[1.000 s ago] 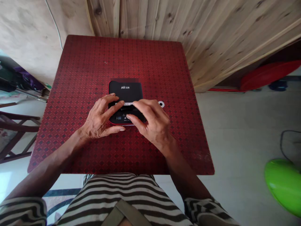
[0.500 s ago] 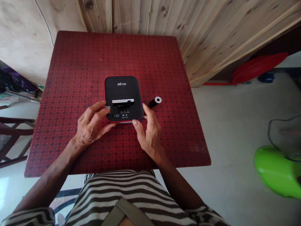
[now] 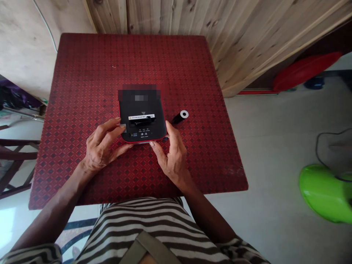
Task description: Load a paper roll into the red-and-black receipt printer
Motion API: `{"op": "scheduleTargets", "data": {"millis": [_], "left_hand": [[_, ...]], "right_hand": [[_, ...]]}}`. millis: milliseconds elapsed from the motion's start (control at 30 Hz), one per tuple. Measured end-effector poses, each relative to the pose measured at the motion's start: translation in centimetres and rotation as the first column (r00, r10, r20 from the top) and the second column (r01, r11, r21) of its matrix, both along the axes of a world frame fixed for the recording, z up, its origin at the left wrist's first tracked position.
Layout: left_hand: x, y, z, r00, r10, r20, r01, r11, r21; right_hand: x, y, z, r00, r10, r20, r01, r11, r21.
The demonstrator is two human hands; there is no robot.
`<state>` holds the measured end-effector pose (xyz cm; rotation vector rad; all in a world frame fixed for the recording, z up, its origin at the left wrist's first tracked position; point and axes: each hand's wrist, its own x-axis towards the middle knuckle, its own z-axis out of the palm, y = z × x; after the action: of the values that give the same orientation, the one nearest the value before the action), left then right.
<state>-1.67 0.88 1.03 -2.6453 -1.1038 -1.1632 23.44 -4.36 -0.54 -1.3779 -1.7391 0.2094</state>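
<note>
A flat black device (image 3: 141,106) with rounded corners and a red edge sits before me. A white warning strip, a slot with a dark glossy piece in it, and small printed marks show on its face; its far end is blurred out. My left hand (image 3: 101,145) holds its near left corner, fingers on the left edge by a small grey tab (image 3: 123,128), thumb at the front edge. My right hand (image 3: 172,154) grips the near right corner, with the thumb on the front edge and fingers along the right side. Beside it lies a small black roll with a white end (image 3: 180,116).
The device is on a square table (image 3: 90,80) with a red patterned cover. Wooden planks (image 3: 165,18) stand behind it. A dark wooden chair (image 3: 16,154) is at the left, a bright green plastic object (image 3: 321,190) on the floor at the right.
The view has shifted slightly, so the device and both hands appear a little further left. Both hands keep the same hold on it.
</note>
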Motion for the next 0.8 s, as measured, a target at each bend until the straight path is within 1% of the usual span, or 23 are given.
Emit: {"op": "scheduleTargets", "data": {"millis": [233, 333, 433, 533, 633, 700, 800], "left_hand": [[0.3, 0.3, 0.8, 0.996, -0.046, 0.072, 0.05, 0.997, -0.053], [0.3, 0.4, 0.9, 0.992, -0.069, 0.105, 0.076, 0.994, -0.072], [0.3, 0.4, 1.0, 0.991, -0.06, 0.123, 0.073, 0.991, -0.109], [0.3, 0.4, 1.3, 0.994, -0.034, 0.107, 0.052, 0.984, -0.172], [0.4, 0.4, 1.6, 0.995, -0.03, 0.094, 0.049, 0.977, -0.208], [0.5, 0.4, 1.5, 0.995, -0.024, 0.098, 0.045, 0.975, -0.219], [0.7, 0.3, 0.9, 0.991, -0.015, 0.132, 0.042, 0.979, -0.198]], "right_hand": [[-0.2, -0.1, 0.3, 1.0, -0.004, -0.021, 0.004, 1.0, -0.017], [-0.1, -0.1, 0.3, 0.999, -0.001, -0.044, 0.001, 1.0, -0.012], [0.0, 0.0, 0.2, 0.995, -0.011, -0.102, 0.008, 1.0, -0.026], [0.0, -0.1, 0.2, 0.984, -0.032, -0.175, 0.018, 0.996, -0.082], [0.0, -0.1, 0.0, 0.966, -0.043, -0.257, 0.013, 0.993, -0.118], [0.0, 0.0, -0.1, 0.953, -0.043, -0.3, 0.006, 0.993, -0.122], [-0.1, 0.1, -0.3, 0.949, -0.046, -0.313, 0.007, 0.992, -0.126]]}}
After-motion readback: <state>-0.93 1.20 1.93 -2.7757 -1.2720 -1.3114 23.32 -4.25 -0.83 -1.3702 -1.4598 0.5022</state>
